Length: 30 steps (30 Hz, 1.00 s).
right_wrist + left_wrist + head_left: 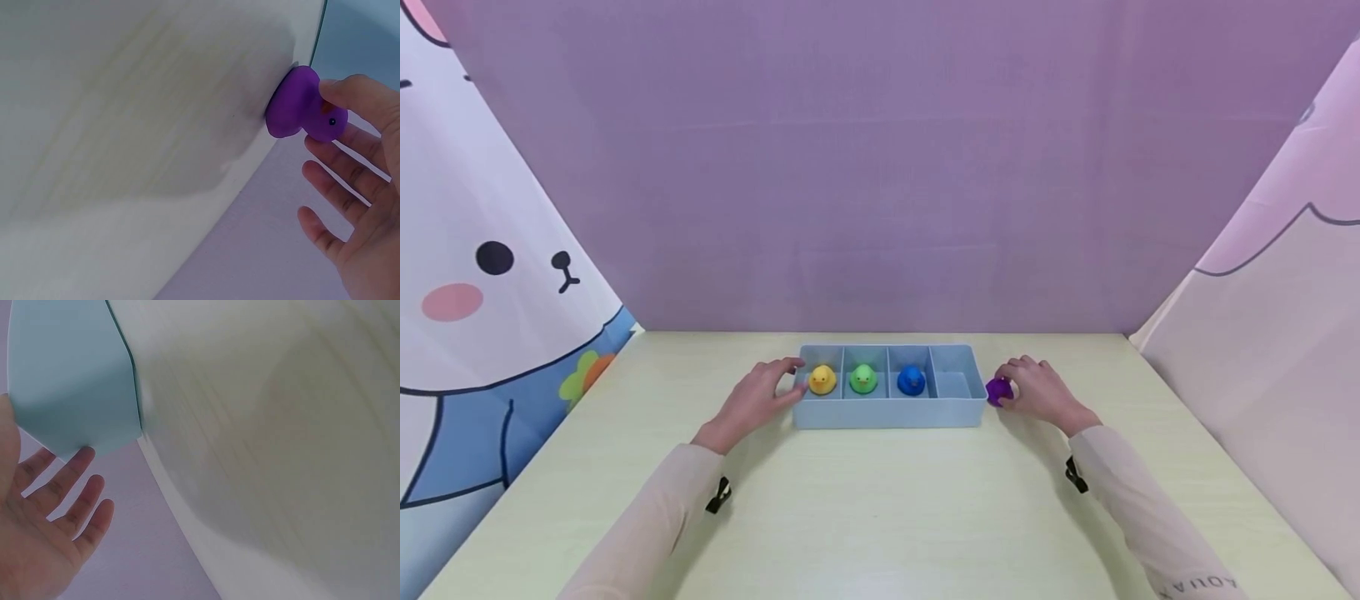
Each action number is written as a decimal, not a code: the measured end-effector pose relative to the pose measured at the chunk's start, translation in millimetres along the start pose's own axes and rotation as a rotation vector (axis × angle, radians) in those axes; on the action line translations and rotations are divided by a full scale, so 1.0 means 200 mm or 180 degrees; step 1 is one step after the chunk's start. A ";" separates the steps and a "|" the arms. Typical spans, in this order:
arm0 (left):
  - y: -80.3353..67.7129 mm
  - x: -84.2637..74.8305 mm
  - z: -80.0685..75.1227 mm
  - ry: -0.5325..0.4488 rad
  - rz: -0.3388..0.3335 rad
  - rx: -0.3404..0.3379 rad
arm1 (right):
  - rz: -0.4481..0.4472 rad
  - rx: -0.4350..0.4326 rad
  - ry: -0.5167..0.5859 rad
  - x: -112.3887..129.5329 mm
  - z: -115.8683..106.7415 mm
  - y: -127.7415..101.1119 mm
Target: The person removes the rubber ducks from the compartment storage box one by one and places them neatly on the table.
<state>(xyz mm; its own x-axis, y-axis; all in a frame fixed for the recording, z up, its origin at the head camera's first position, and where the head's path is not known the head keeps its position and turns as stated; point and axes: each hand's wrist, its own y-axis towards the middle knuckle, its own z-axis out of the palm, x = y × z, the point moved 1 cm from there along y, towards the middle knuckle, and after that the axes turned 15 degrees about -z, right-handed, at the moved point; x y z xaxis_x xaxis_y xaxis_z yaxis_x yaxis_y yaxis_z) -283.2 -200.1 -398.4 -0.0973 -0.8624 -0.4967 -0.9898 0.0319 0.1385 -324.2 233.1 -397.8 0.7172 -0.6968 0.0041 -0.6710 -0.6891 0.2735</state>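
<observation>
While the left hand (758, 398) lies with relaxed, spread fingers against the left end of the long pale-blue plastic organiser tray (887, 412), the right hand (1037, 390) is at the small purple rubber duck (997, 391), which sits on the pale yellow-green tabletop (880, 500) just beside the tray's right end. In the right wrist view the thumb (356, 90) touches the top of the purple duck's (300, 103) head near its orange beak, and the other fingers (340, 181) spread out straight beyond it without wrapping it, so the grasp is wide and loose rather than a firm pinch; whether any of those fingers also touches the duck cannot be told. The left wrist view shows the left palm (37, 544) open, fingers (75, 472) straight and apart, their tips reaching the outer wall of the blue tray (69, 375); it holds nothing. The tray is split into four compartments in a row: the leftmost holds a yellow rubber duck (822, 380), the next a green rubber duck (862, 379), the third a blue rubber duck (912, 380), and the rightmost, which is nearest the purple duck, is split by a low crosswall. All three ducks in the tray stand upright. Both forearms wear pale pink sleeves (655, 517), each with a small black clip (718, 496) near the wrist. A purple cloth backdrop (880, 167) hangs behind the table, with a cartoon bear curtain (482, 275) on the left and a pink curtain (1277, 317) on the right.
</observation>
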 end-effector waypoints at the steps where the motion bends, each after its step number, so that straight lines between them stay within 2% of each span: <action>1: 0.00 0.00 0.00 0.0000 0.0000 -0.0007 | -0.0004 0.0014 0.0005 0.00 0.00 0.00; 14: 0.01 0.00 0.00 0.0016 0.0025 -0.0021 | 0.0094 0.0199 0.0085 0.01 -0.12 0.05; 25: 0.01 0.00 0.00 0.0062 -0.0033 0.0018 | -0.0087 0.0051 -0.0044 0.06 -0.20 0.17; 30: 0.01 -0.01 0.00 0.0067 -0.0015 0.0006 | -0.0117 0.0063 0.0077 0.11 -0.21 0.23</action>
<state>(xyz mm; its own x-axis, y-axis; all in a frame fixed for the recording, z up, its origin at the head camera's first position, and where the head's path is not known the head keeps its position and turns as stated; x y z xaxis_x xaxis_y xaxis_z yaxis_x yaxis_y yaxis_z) -284.7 -199.4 -396.8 -0.0903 -0.8730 -0.4793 -0.9905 0.0286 0.1346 -331.9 194.5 -344.8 0.7457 -0.6661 0.0178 -0.6476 -0.7182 0.2547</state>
